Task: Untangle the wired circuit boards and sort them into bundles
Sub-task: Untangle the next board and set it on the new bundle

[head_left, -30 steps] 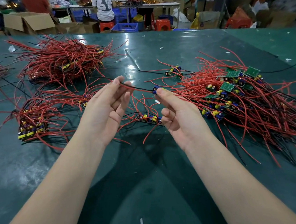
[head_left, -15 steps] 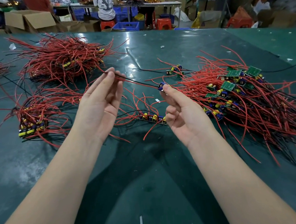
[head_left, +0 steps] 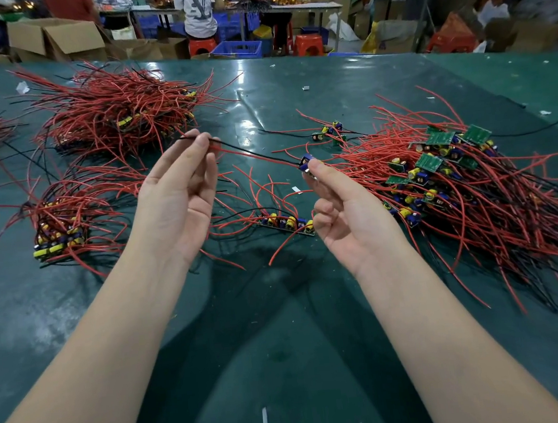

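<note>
Right hand [head_left: 347, 218] is pinching one small circuit board [head_left: 306, 164] at table centre; left hand [head_left: 180, 201] is pinching its black and red leads [head_left: 250, 152] at their far end. Long axis is running 10 to 4 o'clock, board pointing toward 4. Advisable: keep leads taut, lay them parallel on the short row [head_left: 287, 223] at 6.

My right fingers [head_left: 322, 175] cover most of the held circuit board [head_left: 306, 164]. The tangled pile [head_left: 476, 197] runs off the right edge. Background people [head_left: 197, 6] are cropped at the top.
</note>
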`<state>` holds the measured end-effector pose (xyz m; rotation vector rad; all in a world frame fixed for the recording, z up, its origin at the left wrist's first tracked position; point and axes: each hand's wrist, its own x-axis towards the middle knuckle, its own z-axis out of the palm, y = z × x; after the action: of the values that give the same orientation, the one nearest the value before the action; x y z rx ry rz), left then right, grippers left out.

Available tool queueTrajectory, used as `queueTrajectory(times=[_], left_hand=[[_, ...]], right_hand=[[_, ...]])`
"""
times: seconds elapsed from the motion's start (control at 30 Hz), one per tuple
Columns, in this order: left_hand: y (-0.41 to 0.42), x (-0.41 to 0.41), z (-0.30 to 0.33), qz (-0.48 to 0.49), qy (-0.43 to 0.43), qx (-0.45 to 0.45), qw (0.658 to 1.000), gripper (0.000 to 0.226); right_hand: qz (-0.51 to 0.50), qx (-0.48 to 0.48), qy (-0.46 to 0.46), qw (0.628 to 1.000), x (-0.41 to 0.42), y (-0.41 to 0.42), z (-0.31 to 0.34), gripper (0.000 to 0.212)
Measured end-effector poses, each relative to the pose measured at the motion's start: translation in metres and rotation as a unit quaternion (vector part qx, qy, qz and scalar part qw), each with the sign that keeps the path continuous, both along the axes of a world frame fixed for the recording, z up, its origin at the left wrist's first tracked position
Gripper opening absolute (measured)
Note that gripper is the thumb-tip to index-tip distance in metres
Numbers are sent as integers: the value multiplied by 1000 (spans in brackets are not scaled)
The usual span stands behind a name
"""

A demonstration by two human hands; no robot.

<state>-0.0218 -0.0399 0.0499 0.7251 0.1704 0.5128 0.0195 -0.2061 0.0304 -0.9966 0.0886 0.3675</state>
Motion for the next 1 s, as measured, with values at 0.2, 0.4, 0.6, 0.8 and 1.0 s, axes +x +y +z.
queueTrajectory(times=[0.2,0.4,0.6,0.8,1.0], left_hand=[[2,0,-1,14,31,-5,999,11],[1,1,1,13,38,-42,998,7],[3,2,3,-37,17,-111,993,8],[7,1,2,-97,-34,-149,983,8],[8,-1,3,-54,6,-130,990,6]], right_hand=[[7,-4,1,1000,0,1,-1,8],[16,-8,-12,1000,0,2,-1,2],[24,-10,-29,999,-2,4,-2,4],[26,5,-13,1000,-1,3,-1,2],[22,-4,-27,999,-1,3,-1,3]])
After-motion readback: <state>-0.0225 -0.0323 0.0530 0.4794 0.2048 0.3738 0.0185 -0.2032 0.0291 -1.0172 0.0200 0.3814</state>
